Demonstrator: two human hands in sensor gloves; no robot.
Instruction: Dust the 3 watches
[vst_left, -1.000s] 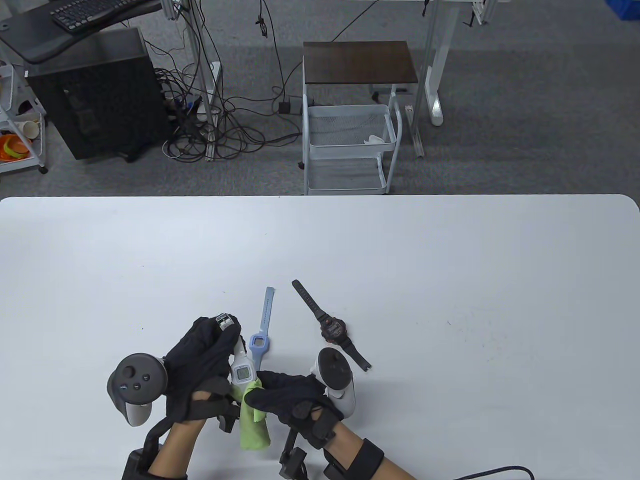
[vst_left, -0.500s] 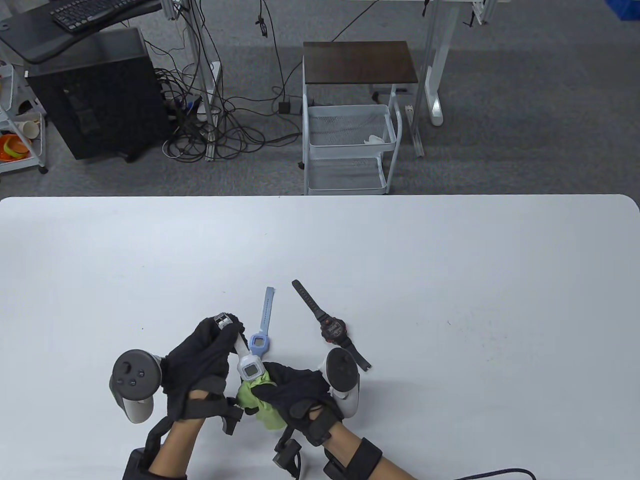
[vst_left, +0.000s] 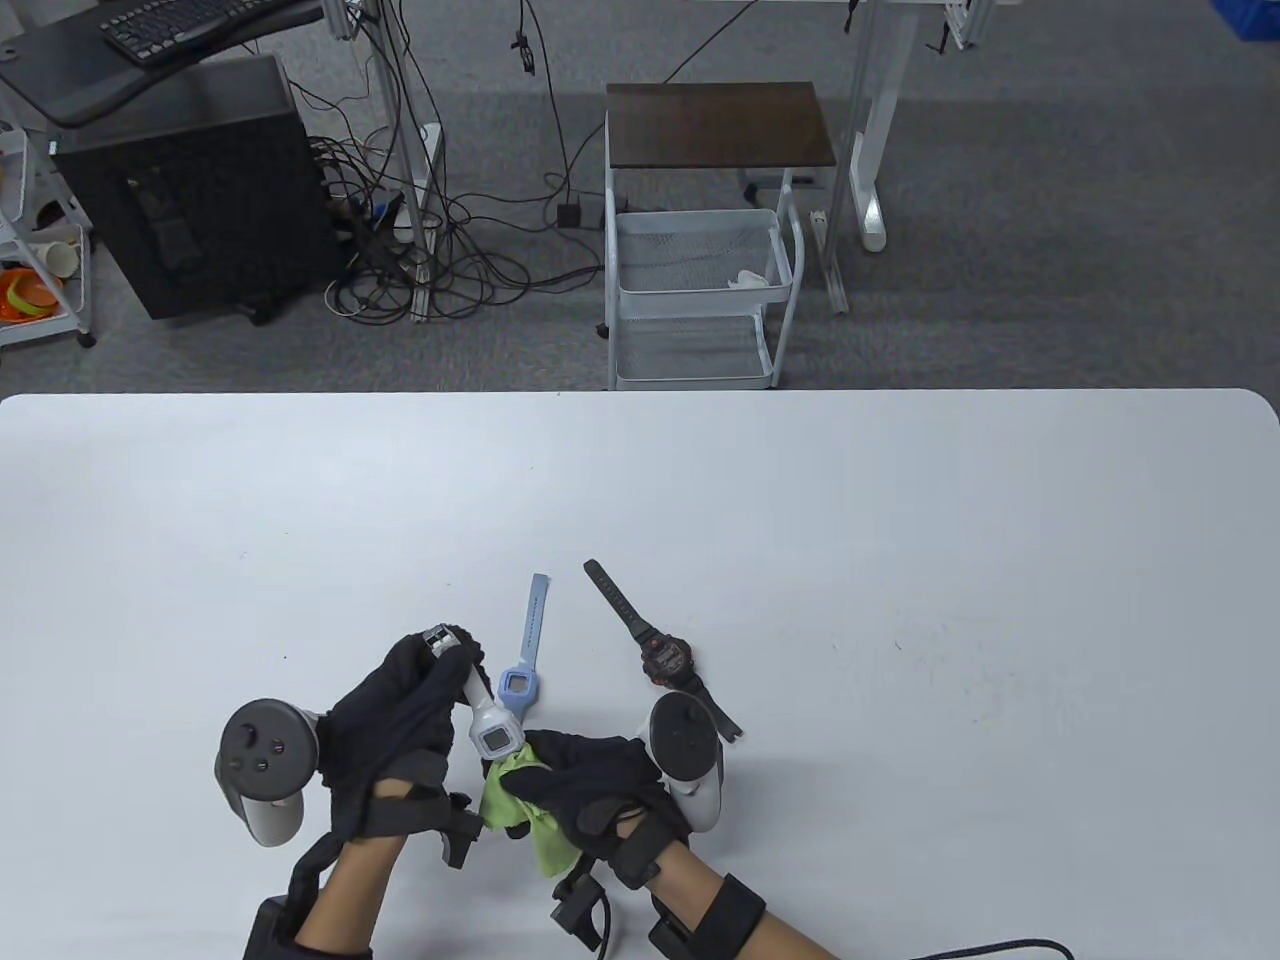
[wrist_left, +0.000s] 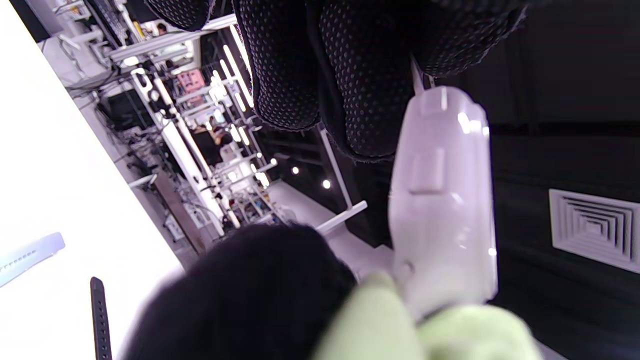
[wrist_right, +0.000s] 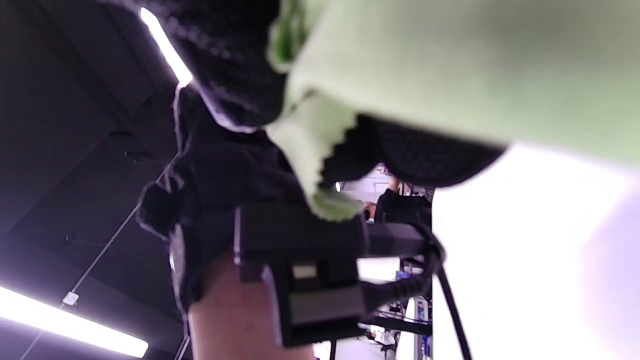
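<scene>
My left hand (vst_left: 405, 715) grips the strap of a white watch (vst_left: 493, 733) and holds it lifted off the table. My right hand (vst_left: 580, 785) pinches a green cloth (vst_left: 525, 815) just below the watch case. In the left wrist view the white watch (wrist_left: 442, 200) hangs under my gloved fingers (wrist_left: 360, 75), with the green cloth (wrist_left: 425, 330) against its lower end. The right wrist view shows the green cloth (wrist_right: 450, 65) bunched in my fingers. A light blue watch (vst_left: 522, 675) and a black watch (vst_left: 662, 658) lie flat on the table beyond my hands.
The white table (vst_left: 900, 560) stretches wide to the right and back. Beyond its far edge stand a white wire cart (vst_left: 700, 300), a black computer tower (vst_left: 190, 200) and tangled cables on the floor.
My right hand with the green cloth has slid from below the white watch's face slightly right and back, rubbing its lower end. The watch has tilted a little. My left hand stayed put.
</scene>
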